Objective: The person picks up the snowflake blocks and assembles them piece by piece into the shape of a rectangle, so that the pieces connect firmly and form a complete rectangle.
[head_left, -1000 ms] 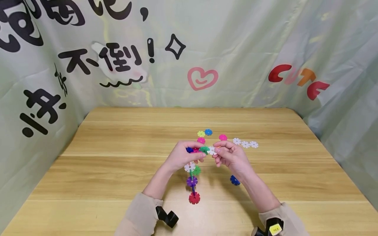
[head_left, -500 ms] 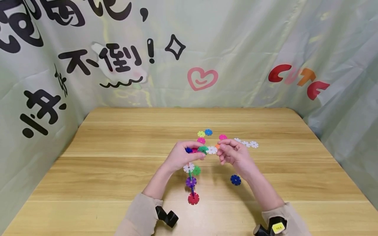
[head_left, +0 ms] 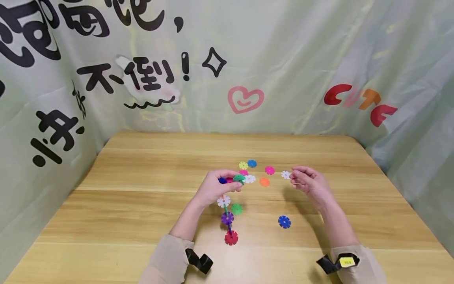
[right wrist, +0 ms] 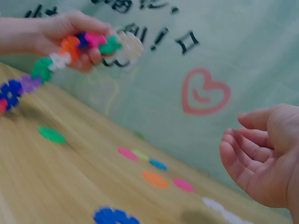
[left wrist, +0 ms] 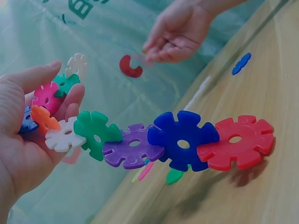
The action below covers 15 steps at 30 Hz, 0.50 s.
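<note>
My left hand holds a chain of interlocked plastic snowflake discs up off the table, thumb and fingers round its upper part. One end runs past the fingertips with a green disc and a white disc. From the palm the other end hangs toward me: white, green, a purple disc, a dark blue disc and a red disc last. My right hand hovers at the right with loosely bent fingers and nothing in them, overlapping the row of loose white discs in the head view.
Loose discs lie flat on the wooden table: yellow, light blue, pink, orange, green and dark blue. A printed cloth hangs behind the table.
My right hand has let go of the chain's white end disc and moved right, over the loose white discs. The left hand keeps its hold, slightly further left. The head view has tilted a little.
</note>
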{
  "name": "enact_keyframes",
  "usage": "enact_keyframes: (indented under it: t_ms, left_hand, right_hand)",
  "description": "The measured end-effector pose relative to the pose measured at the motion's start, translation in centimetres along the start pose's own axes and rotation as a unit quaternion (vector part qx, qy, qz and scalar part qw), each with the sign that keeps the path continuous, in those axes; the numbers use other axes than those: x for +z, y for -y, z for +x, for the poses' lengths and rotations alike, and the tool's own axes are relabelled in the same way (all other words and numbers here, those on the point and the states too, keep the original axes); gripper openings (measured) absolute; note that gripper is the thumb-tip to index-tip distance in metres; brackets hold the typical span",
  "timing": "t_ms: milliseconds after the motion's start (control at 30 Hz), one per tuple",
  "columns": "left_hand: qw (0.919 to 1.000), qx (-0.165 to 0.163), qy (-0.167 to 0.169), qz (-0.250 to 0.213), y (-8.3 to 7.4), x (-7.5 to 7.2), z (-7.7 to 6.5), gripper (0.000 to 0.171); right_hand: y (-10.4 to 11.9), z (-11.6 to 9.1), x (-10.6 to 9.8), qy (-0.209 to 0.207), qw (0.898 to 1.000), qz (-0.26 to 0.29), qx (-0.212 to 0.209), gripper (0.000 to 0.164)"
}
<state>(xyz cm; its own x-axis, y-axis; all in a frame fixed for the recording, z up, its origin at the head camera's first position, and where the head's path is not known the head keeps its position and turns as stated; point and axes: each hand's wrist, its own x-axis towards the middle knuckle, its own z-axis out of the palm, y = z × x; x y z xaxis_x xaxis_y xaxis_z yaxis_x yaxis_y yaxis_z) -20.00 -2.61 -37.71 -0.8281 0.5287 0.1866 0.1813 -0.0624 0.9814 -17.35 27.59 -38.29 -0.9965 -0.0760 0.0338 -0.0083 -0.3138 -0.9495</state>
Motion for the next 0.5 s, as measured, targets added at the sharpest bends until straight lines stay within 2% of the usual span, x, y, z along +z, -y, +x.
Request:
enact_keyframes:
  t_ms: [167,233,300,333,400,467,500]
  left_hand:
    - [0.9998,0.007,-0.002,0.020,-0.2,-0.2,-0.3,0.024]
    - [0.9996,0.007,0.000,0.029,-0.2,-0.2,-0.4,0.023]
    - [0.9995,0.008,0.002,0.031,-0.2,-0.1,-0.5,0.023]
    - [0.9995,0.008,0.003,0.031,-0.2,-0.1,-0.5,0.023]
    - [0.9995,0.010,0.005,0.031,-0.2,-0.1,-0.6,0.023]
    - [0.9995,0.013,0.007,0.029,-0.2,-0.1,-0.7,0.023]
    - [0.9994,0.013,0.007,0.030,-0.2,-0.1,-0.7,0.023]
  right_hand:
    - [-0.6,0.1,-1.6,-0.061,0.997,-0.043,0.020,0.014]
    - [-0.8,0.1,-2.0,-0.086,0.992,-0.085,0.035,0.012]
    - [-0.9,0.2,-2.3,-0.105,0.981,-0.157,0.049,0.026]
    - [-1.0,0.3,-2.4,-0.113,0.971,-0.201,0.055,0.034]
    - [-1.1,0.7,-2.5,-0.121,0.944,-0.303,0.056,0.046]
    - [-1.2,1.3,-2.5,-0.121,0.913,-0.387,0.047,0.048]
    - [-1.2,1.7,-2.5,-0.119,0.901,-0.415,0.043,0.047]
